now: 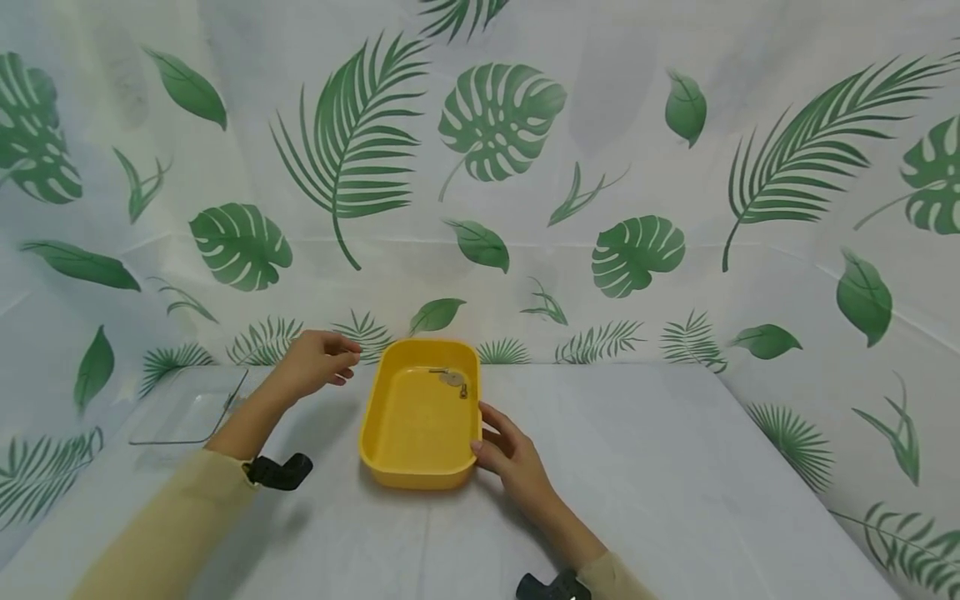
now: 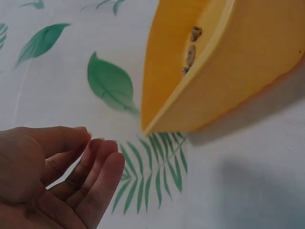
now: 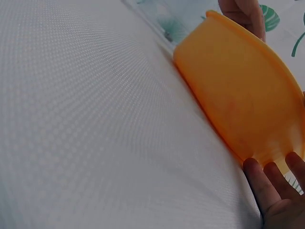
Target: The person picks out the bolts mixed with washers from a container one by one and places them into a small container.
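Observation:
A yellow rectangular tray (image 1: 390, 450) sits on the white table, its long side pointing away from me. Small metal pieces (image 1: 453, 381), possibly keys, lie in its far right corner; the left wrist view also catches the pieces (image 2: 190, 52). My left hand (image 1: 318, 362) hovers just left of the tray's far left corner, fingers loosely curled and holding nothing; the left wrist view has the same hand (image 2: 71, 176) apart from the tray (image 2: 248, 71). My right hand (image 1: 510, 454) touches the tray's right wall near the front, with fingertips (image 3: 267, 183) against the outer wall (image 3: 238, 95).
A clear shallow tray (image 1: 187, 408) lies on the table at the far left. Leaf-printed white sheeting (image 1: 495, 125) walls the table at the back and both sides. Bare tabletop (image 1: 675, 467) stretches to the right of the yellow tray.

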A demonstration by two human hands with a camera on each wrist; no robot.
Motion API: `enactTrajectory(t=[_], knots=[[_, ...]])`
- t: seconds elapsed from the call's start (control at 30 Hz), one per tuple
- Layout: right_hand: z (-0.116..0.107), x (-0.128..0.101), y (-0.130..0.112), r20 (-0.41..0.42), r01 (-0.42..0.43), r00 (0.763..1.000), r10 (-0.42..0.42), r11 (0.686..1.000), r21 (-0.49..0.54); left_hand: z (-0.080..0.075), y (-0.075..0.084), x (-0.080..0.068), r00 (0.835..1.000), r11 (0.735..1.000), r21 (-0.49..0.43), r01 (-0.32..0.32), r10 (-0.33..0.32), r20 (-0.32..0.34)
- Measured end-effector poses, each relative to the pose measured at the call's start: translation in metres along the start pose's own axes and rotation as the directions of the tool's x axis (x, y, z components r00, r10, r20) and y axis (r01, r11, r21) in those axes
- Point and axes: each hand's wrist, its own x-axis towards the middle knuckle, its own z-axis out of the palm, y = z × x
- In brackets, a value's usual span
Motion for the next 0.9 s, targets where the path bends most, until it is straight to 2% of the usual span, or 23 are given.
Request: enactTrajectory(t=[0.13,0.23,0.4,0.63,0.77,0.9], knots=[[0.0,0.0,0.0,0.014,0.005,1.0,-0.004,1.0,-0.01,0.014,0.008,0.009,1.0,0.998,0.06,-0.022,0.021,0.007],[-0.001,0.0,0.0,0.016,0.004,1.0,-0.004,1.0,-0.018,0.025,0.018,0.016,0.999,0.997,0.067,-0.026,0.024,0.029],[0.0,0.0,0.0,0.009,-0.008,1.0,0.008,1.0,-0.011,0.045,0.033,0.024,0.998,0.999,0.034,-0.039,0.037,0.053],[-0.001,0.0,-0.001,0.003,-0.007,1.0,0.007,1.0,-0.007,0.076,0.046,0.036,0.995,0.997,-0.017,-0.077,0.078,0.068],[-0.001,-0.001,-0.003,-0.006,-0.026,1.0,0.026,1.0,0.004,0.091,0.052,0.041,0.993,0.997,-0.041,-0.064,0.067,0.093],[0.0,-0.001,-0.003,-0.002,-0.036,0.999,0.036,0.999,0.015,0.101,0.054,0.044,0.994,0.999,-0.043,-0.019,0.023,0.109]])
